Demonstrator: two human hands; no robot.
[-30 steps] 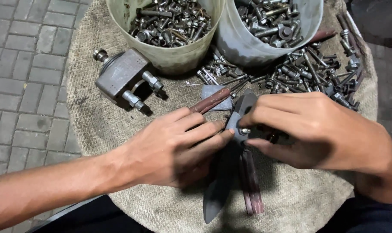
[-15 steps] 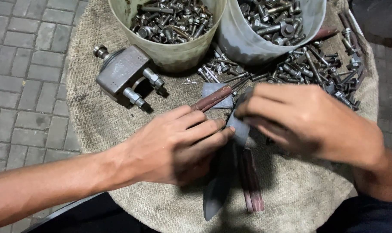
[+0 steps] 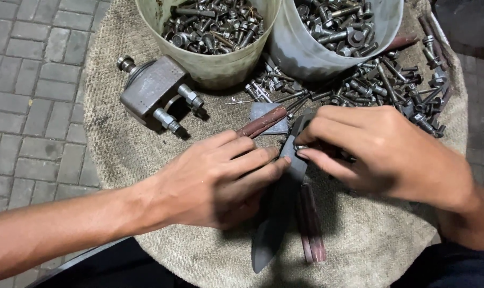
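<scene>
On a round desk covered with coarse tan burlap cloth (image 3: 119, 154), the left hand (image 3: 215, 178) lies palm down near the middle, its fingers stretched out almost flat and close together, fingertips pressing against the side of a dark grey flat metal blade (image 3: 276, 213) that runs from the centre toward the near edge. A reddish-brown rusty rod (image 3: 263, 121) pokes out from above this hand's fingers, resting on a small grey square metal plate (image 3: 266, 112); whether the hand touches the rod cannot be told. The right hand (image 3: 386, 154) comes in from the right side, fingers curled inward, thumb and forefinger pinched on a small metal piece at the upper end of the blade; the piece itself is mostly hidden by the fingers. Just beside the blade, toward the near edge, lie two reddish-brown rusty flat bars (image 3: 312, 226), side by side. Toward the far left sits a grey block-shaped metal fitting with bolts sticking out (image 3: 151, 90). At the far edge stand a cream plastic bucket (image 3: 220, 64) and a pale grey plastic bucket (image 3: 306, 53), both full of bolts and nuts, touching each other. A loose heap of dark bolts and nuts (image 3: 391, 85) spreads over the far right part of the desk, just beyond the right hand.
</scene>
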